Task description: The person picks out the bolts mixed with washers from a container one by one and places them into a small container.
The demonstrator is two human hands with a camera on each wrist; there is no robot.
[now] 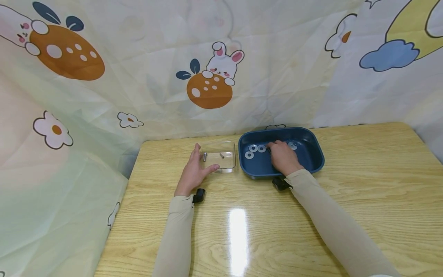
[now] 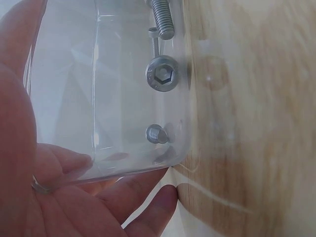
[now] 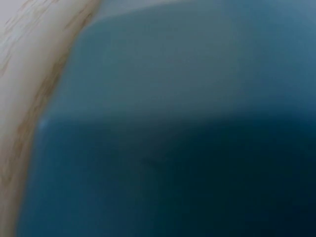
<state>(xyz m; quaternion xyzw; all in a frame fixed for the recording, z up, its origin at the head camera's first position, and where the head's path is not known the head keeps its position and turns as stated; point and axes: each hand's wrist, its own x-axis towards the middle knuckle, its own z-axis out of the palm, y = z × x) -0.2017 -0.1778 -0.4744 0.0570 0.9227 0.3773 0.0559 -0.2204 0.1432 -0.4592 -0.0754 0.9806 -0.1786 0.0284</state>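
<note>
My left hand (image 1: 192,173) holds a clear plastic box (image 1: 228,169) at its left side, the thumb along the near wall and the fingers round the outer side. Inside the box lie several metal bolts; a socket-head bolt (image 2: 162,74) and a smaller bolt (image 2: 157,134) show up close in the left wrist view. My right hand (image 1: 284,157) reaches down into a dark blue tray (image 1: 250,171), fingertips low beside a flat metal washer (image 1: 261,148). I cannot tell whether those fingers pinch anything; the right wrist view shows just the blurred tray wall.
More washers (image 1: 253,148) lie in the tray's left part, and others (image 1: 292,145) sit right of the hand. Tray and box stand side by side near the back edge of the wooden table (image 1: 277,231), before a printed cloth (image 1: 287,77).
</note>
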